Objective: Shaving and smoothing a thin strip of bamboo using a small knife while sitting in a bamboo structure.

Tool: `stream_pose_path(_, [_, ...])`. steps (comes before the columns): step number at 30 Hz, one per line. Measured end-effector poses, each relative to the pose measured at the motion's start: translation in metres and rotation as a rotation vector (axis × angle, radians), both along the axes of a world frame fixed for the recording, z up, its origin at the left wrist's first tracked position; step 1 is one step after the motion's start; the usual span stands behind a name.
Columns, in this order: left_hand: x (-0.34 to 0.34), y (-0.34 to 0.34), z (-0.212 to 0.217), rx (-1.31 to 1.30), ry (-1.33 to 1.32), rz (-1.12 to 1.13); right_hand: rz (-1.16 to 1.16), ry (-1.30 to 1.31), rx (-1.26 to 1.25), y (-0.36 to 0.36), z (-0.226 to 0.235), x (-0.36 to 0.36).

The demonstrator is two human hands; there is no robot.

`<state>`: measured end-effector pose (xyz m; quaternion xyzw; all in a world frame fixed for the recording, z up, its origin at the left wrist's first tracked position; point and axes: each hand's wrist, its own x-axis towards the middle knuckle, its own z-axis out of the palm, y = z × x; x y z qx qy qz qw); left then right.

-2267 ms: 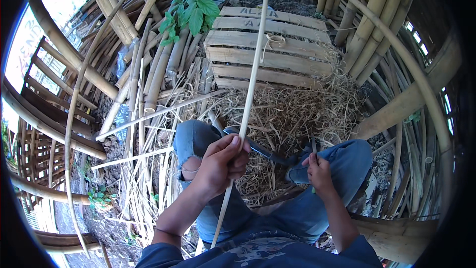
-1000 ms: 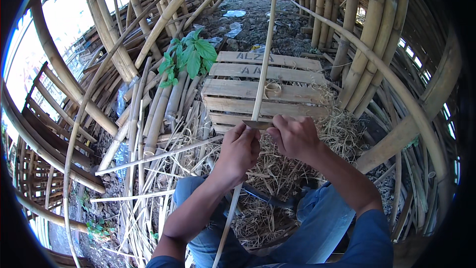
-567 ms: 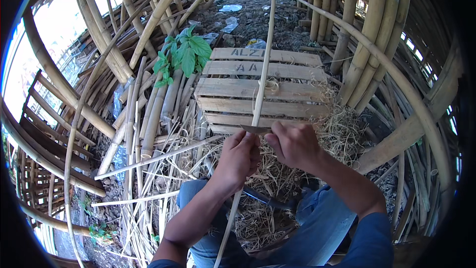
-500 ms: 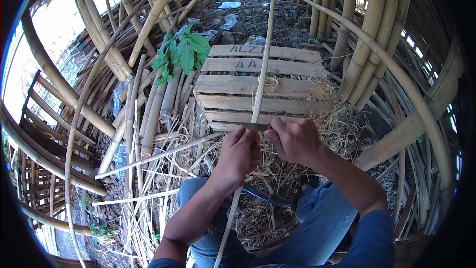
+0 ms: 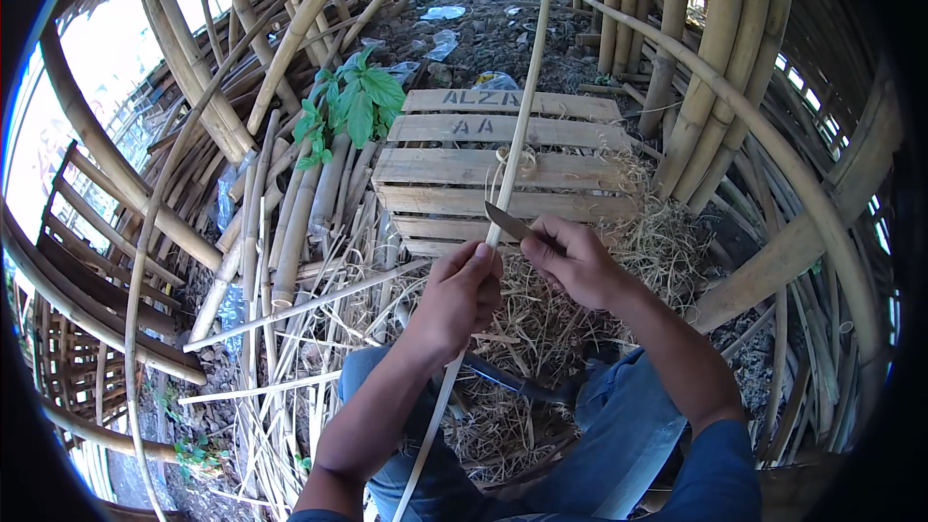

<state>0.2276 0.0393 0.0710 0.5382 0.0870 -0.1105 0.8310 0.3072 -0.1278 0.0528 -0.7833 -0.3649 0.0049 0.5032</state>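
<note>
One long, narrow, cream-coloured bamboo strip (image 5: pixel 528 87): clamping it in the bare left hand (image 5: pixel 452 302), pressing the thumb on top and curling the fingers around. Gripping one short knife (image 5: pixel 506 220) with dark-grey metal blade in the bare right hand (image 5: pixel 578 259), hiding the handle inside; laying this one blade aslant across the strip, just above the left thumb. Holding the two hands near to each other, but apart. Slanting the strip upward in front of one slatted crate of pale wood (image 5: pixel 425 166). Bending two legs in faded blue jeans (image 5: pixel 633 425) before one heap of dry, curly, straw-coloured shavings (image 5: pixel 677 246), too many for counting. Seeing also, left of the crate, one broad-leaved green plant (image 5: pixel 367 101).
</note>
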Motion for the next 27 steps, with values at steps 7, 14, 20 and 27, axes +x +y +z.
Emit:
stream_pose_path(7, [-0.006,0.007,0.006,-0.059,0.031,-0.179,0.356,0.704,0.204,-0.002,0.013,-0.011])
stream_pose_path(14, [-0.012,0.011,0.006,0.009,0.060,-0.183,0.279,0.942,0.099,0.000,0.027,-0.024])
stream_pose_path(20, [-0.016,0.012,0.006,-0.016,0.055,-0.203,0.280,1.017,0.054,-0.008,0.027,-0.021])
stream_pose_path(27, [-0.019,0.007,0.007,0.026,0.045,-0.192,0.196,0.938,0.053,-0.009,0.027,-0.023])
